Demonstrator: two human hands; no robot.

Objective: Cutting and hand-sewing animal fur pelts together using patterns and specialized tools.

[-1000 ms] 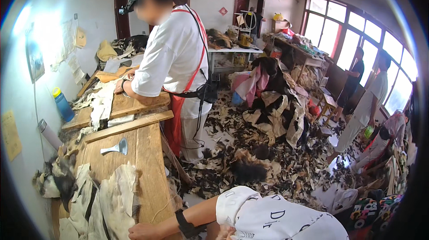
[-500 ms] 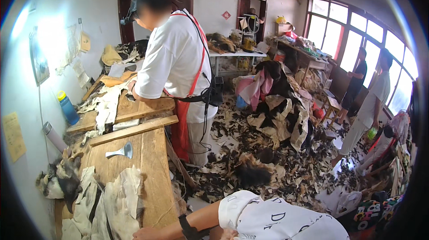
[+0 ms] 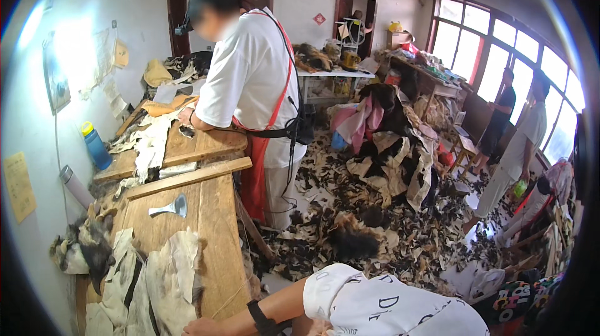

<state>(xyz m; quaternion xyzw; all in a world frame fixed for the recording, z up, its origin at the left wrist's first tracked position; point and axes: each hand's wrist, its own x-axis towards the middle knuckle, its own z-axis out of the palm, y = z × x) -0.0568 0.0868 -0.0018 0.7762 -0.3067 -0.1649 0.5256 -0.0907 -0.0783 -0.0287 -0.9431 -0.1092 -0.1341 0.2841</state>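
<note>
Where the floor (image 3: 273, 282) spreads beside the bench, scraps of dark fur and pale skin (image 3: 312, 236), thickly strewn. One long wooden bench (image 3: 215, 255), crossed by a plank (image 3: 189, 178). One co-worker (image 3: 250, 80), white top, red apron, bent over its far part, a hand (image 3: 187, 115) at pale skin there, grip unreadable from where I stand. One heap of hides (image 3: 381, 161), black and cream, with pink cloth. Two pale hide pieces (image 3: 172, 273), side by side on the bench's near end. One clump of fur (image 3: 84, 248), black and grey, left of them. One blue bottle (image 3: 96, 147), yellow cap, tilted. One right hand (image 3: 203, 327), the wearer's, at the right-hand piece's edge, fingers partly cut off; gripping or resting, I cannot tell; left hand out of view. One flared metal scraper (image 3: 172, 207), lying flat between plank and hide pieces
</note>
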